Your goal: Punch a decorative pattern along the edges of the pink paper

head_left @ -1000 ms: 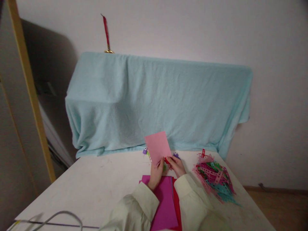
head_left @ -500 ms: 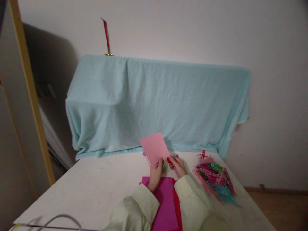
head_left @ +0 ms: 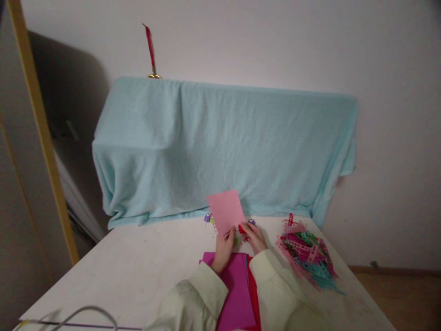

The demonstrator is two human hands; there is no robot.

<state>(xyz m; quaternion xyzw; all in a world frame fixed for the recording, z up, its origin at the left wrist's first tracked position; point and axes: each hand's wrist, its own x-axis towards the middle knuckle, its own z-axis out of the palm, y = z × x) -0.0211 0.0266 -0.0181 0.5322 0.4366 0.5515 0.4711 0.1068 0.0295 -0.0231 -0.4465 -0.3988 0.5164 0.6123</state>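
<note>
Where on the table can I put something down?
The white table is bare on the left, between the blue cloth, magenta paper and grey cable. A smaller patch lies at the near right, between the right sleeve and the pile of strips. It's crowded in the middle: the left hand, right hand, pink sheet and little purple things are there.

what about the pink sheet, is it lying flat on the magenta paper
No, the left hand holds the pink sheet up, beyond the magenta paper on the table.
</note>
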